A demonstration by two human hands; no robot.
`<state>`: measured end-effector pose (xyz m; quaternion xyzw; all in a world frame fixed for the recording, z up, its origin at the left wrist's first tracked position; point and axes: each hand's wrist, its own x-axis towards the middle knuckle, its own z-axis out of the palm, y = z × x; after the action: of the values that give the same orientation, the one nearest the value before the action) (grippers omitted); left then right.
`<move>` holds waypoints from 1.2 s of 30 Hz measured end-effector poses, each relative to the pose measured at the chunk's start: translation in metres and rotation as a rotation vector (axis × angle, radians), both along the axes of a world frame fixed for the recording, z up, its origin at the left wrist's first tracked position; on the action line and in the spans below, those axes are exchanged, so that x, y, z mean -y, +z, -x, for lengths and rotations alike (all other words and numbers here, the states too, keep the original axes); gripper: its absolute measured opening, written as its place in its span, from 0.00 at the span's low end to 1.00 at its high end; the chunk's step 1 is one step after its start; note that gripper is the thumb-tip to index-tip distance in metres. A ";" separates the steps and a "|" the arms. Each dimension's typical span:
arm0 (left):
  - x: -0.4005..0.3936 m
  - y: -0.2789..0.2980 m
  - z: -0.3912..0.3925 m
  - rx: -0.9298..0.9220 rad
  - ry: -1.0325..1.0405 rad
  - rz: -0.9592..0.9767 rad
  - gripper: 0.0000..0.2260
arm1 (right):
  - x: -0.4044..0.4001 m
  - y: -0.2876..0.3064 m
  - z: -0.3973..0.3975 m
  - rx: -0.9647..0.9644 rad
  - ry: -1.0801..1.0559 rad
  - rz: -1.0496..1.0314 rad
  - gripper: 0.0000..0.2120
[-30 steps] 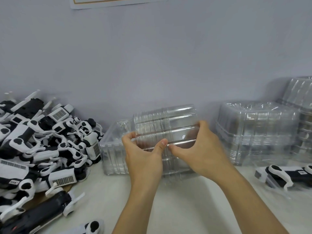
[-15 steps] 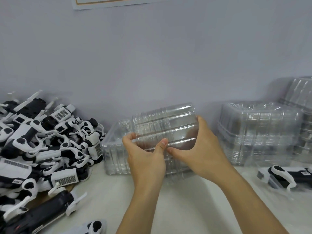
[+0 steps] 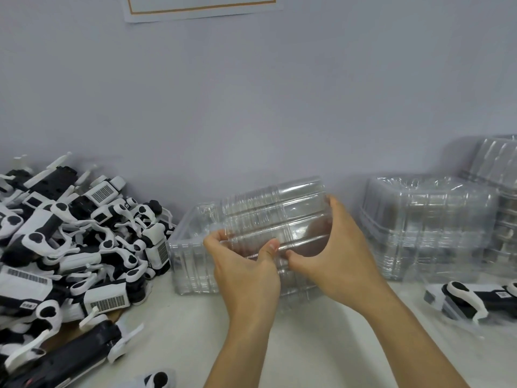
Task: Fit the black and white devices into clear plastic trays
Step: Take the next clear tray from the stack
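Note:
A stack of clear plastic trays (image 3: 277, 208) is held tilted on edge above the table, in front of the wall. My left hand (image 3: 246, 264) grips its near left edge, thumb on the front and fingers curled behind. My right hand (image 3: 335, 250) grips its right side, thumb at the lower front. Below and to the left lies another clear tray stack (image 3: 190, 256) on its side. A big heap of black and white devices (image 3: 70, 242) covers the left of the table.
A tall stack of clear trays (image 3: 428, 225) stands at the right, with more trays (image 3: 500, 175) behind it at the far right edge. One black and white device (image 3: 470, 301) lies in a tray at the right. A paper sheet (image 3: 201, 7) hangs on the wall.
The held tray stack has lifted slightly and my right hand has slid a little further round its right side. The view has shifted slightly.

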<state>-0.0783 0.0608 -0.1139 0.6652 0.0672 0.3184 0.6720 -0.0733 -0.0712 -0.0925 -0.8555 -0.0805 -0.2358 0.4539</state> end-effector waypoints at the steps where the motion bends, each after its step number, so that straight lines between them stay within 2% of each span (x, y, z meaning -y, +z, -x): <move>1: 0.000 0.000 0.001 0.004 0.003 0.003 0.25 | 0.001 0.001 0.000 -0.005 0.004 -0.002 0.44; 6: -0.014 0.004 0.000 -0.006 0.003 0.038 0.24 | 0.019 0.011 0.001 -0.026 -0.040 -0.014 0.48; 14: -0.039 0.003 -0.002 -0.016 -0.183 0.160 0.24 | 0.054 0.027 0.007 0.042 -0.158 -0.225 0.49; 19: -0.036 0.000 0.000 0.049 -0.290 0.448 0.28 | 0.050 0.042 0.014 0.233 -0.203 -0.254 0.51; 22: -0.020 -0.005 -0.001 0.059 -0.340 0.742 0.17 | 0.044 0.053 0.020 0.350 -0.216 -0.292 0.50; 24: -0.005 -0.012 -0.002 0.039 -0.373 0.831 0.15 | 0.041 0.056 0.022 0.379 -0.209 -0.318 0.50; 28: 0.015 -0.022 0.001 -0.033 -0.381 0.793 0.15 | 0.039 0.056 0.022 0.387 -0.193 -0.339 0.50; 32: 0.016 -0.030 -0.002 -0.178 -0.392 0.660 0.16 | 0.040 0.052 0.021 0.375 -0.183 -0.338 0.49; 36: 0.013 -0.030 -0.002 -0.267 -0.511 0.570 0.13 | 0.038 0.050 0.019 0.387 -0.190 -0.334 0.49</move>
<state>-0.0765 0.0481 -0.1444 0.4828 0.0721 0.0204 0.8725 -0.0923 -0.1093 -0.0429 -0.7117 -0.0451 -0.4463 0.5407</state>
